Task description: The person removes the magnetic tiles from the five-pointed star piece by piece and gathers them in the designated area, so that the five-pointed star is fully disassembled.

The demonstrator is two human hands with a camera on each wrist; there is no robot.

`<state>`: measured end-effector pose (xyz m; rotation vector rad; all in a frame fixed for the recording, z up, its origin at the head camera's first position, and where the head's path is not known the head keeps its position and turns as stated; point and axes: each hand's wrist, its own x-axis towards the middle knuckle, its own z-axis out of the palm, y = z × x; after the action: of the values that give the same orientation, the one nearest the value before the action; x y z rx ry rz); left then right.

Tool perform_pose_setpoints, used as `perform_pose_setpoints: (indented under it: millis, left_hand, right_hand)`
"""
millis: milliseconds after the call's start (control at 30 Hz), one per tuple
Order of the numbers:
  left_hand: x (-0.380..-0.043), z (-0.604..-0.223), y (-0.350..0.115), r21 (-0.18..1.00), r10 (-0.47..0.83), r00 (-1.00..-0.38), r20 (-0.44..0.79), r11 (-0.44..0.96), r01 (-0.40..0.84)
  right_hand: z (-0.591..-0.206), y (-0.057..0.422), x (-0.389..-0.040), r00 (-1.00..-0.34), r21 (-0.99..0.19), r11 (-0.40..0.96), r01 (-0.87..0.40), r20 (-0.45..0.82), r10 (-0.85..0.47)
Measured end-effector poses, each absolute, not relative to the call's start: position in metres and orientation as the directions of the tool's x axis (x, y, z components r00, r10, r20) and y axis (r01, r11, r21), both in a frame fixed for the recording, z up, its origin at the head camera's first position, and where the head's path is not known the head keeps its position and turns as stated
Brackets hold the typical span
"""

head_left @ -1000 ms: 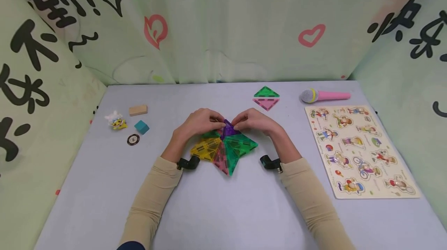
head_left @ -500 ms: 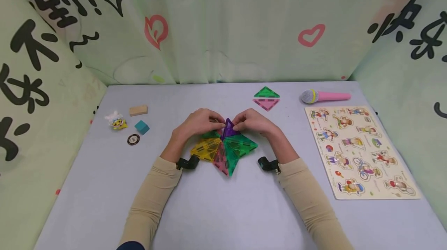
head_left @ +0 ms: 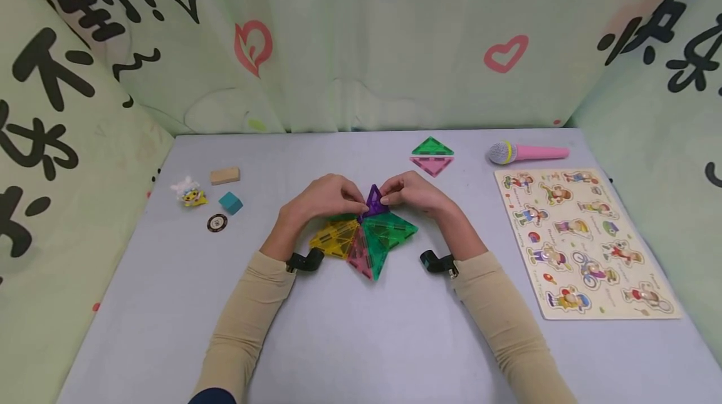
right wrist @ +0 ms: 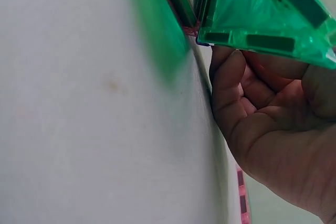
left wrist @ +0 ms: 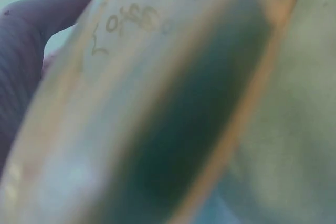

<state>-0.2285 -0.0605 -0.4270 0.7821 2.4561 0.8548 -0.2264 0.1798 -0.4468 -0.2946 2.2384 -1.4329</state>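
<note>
Triangular see-through magnetic tiles are joined in a fan-like form, with yellow tiles [head_left: 334, 239] on the left, a pink tile [head_left: 359, 255] in front and green tiles [head_left: 389, 232] on the right. At its back stands a purple triangular magnetic tile [head_left: 375, 198], tip pointing away. My left hand [head_left: 331, 195] pinches its left edge, covering part of the build behind. My right hand [head_left: 416, 193] pinches its right edge. Curled fingers [right wrist: 231, 77] show below a green tile [right wrist: 252, 38] in the right wrist view. A blurred tile fills much of the left wrist view.
Loose green [head_left: 432, 146] and pink [head_left: 432, 166] triangles lie farther back. A toy microphone [head_left: 530, 153] and a wooden puzzle board [head_left: 586, 244] are at the right. To the left are a wooden block [head_left: 225, 176], a blue block [head_left: 230, 203], a round disc [head_left: 217, 223] and a small figure [head_left: 189, 192].
The purple tile has shifted slightly right and away, its tip now higher in view. My left fingers have followed to the right along its edge; my right fingertips have moved slightly up its right edge.
</note>
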Motion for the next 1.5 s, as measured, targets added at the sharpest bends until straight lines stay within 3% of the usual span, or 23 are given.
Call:
perform_pose_setpoints:
  millis: [833, 1500]
  left_hand:
    - [-0.221, -0.422, -0.052, 0.655, 0.657, -0.716, -0.237, 0.652, 0.381]
    - [-0.214, -0.424, -0.046, 0.603, 0.687, -0.7, -0.196, 0.647, 0.466]
  right_hand:
    - [-0.443, 0.207, -0.22, -0.955, -0.888, 0.449, 0.098, -0.211, -0.209]
    - [-0.437, 0.293, -0.197, -0.966, -0.897, 0.368, 0.245, -0.258, 0.014]
